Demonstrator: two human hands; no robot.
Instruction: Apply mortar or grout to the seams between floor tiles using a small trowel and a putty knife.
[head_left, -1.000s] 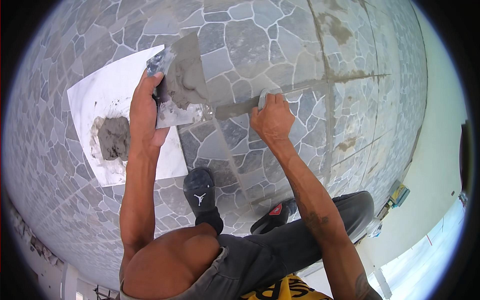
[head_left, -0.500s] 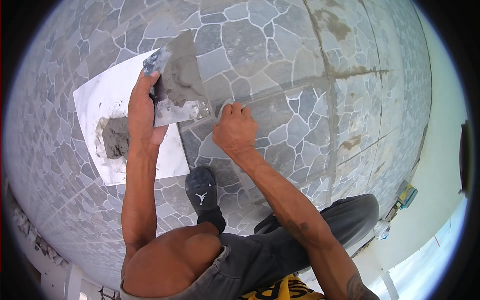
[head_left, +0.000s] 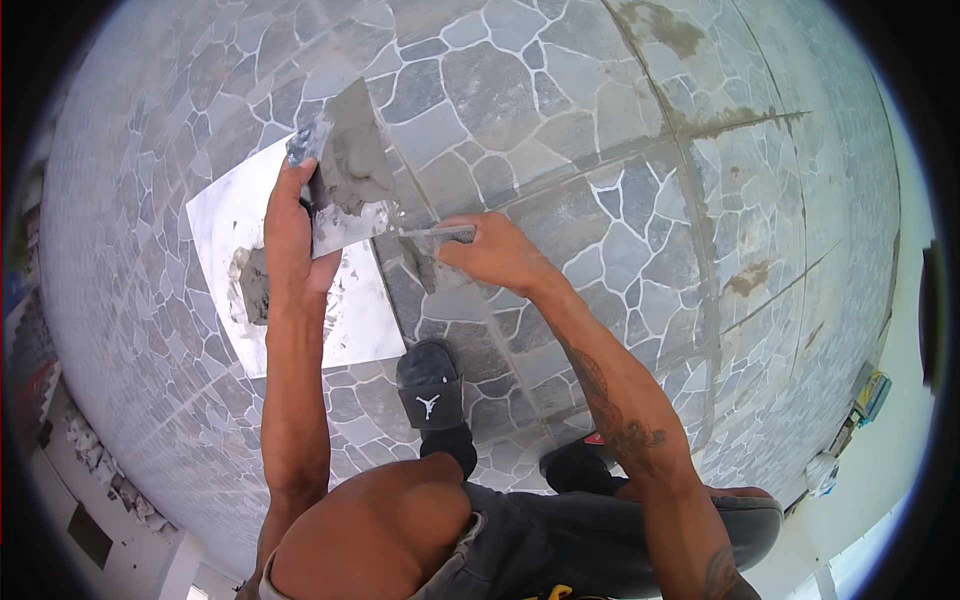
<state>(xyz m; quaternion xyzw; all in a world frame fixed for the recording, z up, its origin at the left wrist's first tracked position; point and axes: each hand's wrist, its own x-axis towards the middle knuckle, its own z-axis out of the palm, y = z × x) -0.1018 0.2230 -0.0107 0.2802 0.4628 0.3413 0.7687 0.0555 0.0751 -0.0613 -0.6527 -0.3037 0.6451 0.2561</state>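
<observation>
My left hand (head_left: 288,235) grips a flat steel plastering trowel (head_left: 335,232) with its thumb over the near side. A layer of grey mortar (head_left: 355,160) covers much of the trowel's face, which is tilted above a white board (head_left: 360,335). Close to the trowel's right corner, my right hand (head_left: 497,255) pinches a small flat scraper (head_left: 445,233) between thumb and fingers. Grey mortar clings to the scraper's blade, just below its pale edge. On the board, partly behind my left wrist, sits a lump of mortar (head_left: 255,287).
The floor has grey stone-pattern tiles (head_left: 500,80) with white veins. Joints between tiles run right of my right hand, with damp brown smears (head_left: 745,280) nearby. My sandalled foot (head_left: 430,385) stands beside the board. Small packages (head_left: 870,398) lie along the right wall.
My right hand has turned over and the scraper, mostly hidden before, now shows with mortar at the trowel's corner. My right knee has swung lower, and the whole view has shifted slightly.
</observation>
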